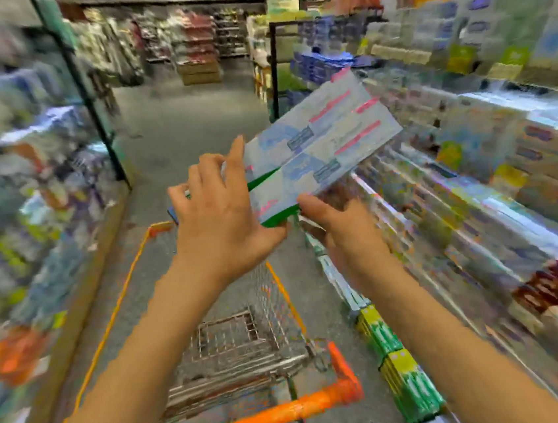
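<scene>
**aisle_lurker:** Biggest risk I see for you: that pack (322,141) is long, and you've only got it by its near end. Your left hand (219,210) is wrapped on the left corner, thumb under the green edge and fingers running up the end. Your right hand (337,225) has its thumb pressed on the lower green edge, and I'd guess the fingers are underneath, though they're hidden. So both hands are clamped on the same short end, and the far end sticks out in the air, tilted up toward the shelf (475,190) on your right. If you swing it around, that free end could clip the stock there and knock something down.

**cartpusher99:** Agreed. The pack is also hanging over the front of the cart (258,420), not in it, just ahead of the basket and high above it. If you let go from up there it'll probably bounce off the wire or miss and hit the floor. I'd lower it first.

**aisle_lurker:** Looks-wise, it seems to be a few slim cartons bundled side by side. They're pale blue and white with pink stripes, small dark labels and green end caps. It's glossy, maybe shrink wrap, so it could be slippery.

**cartpusher99:** There's also something blue peeking out behind your left hand, too blurry to tell what. If that's a second item, your grip is split, so watch it.
</scene>
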### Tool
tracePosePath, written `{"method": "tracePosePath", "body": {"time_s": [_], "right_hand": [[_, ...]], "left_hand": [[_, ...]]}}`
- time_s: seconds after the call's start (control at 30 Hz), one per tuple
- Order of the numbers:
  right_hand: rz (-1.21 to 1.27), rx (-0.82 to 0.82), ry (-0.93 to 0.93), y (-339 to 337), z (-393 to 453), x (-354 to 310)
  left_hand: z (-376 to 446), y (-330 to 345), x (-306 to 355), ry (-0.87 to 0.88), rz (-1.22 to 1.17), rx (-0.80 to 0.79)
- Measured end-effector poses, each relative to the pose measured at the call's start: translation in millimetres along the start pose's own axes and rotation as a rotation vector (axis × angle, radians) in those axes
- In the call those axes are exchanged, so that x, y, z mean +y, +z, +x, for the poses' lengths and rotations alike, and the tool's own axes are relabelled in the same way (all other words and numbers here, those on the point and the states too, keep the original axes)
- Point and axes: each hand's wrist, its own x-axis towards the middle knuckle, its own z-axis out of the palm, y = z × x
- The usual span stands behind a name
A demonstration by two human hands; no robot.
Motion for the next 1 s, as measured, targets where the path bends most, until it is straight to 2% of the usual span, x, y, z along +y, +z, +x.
{"method": "tracePosePath", "body": {"time_s": [0.1,0.2,0.37,0.47,0.57,0.77,0.83,0.93,1.0], "right_hand": [[0.421,-0.047,0.086,75,22,31],[0.510,-0.039,0.194,122,38,57],[0.464,-0.032,0.376,161,64,105],[0.382,-0.118,0.455,171,79,126],[0.277,-0.247,0.539,180,96,149],[0.123,-0.366,0.600,206,127,199],[0.085,-0.369,0.626,214,137,226],[0.054,-0.283,0.732,218,152,278],[0.001,-0.241,0.834,213,159,327]], "left_hand": [[-11,-1,-45,-0.129,0.046,0.012],[-22,4,-82,-0.278,0.049,-0.008],[-34,16,-128,-0.426,0.012,-0.114],[-33,12,-159,-0.557,-0.269,-0.256],[-25,13,-197,-0.688,-0.517,-0.237],[-25,51,-252,-0.809,-0.632,-0.362],[-34,67,-273,-0.826,-0.637,-0.383],[-50,87,-303,-0.900,-0.625,-0.424],[-60,100,-325,-0.944,-0.651,-0.376]]}}
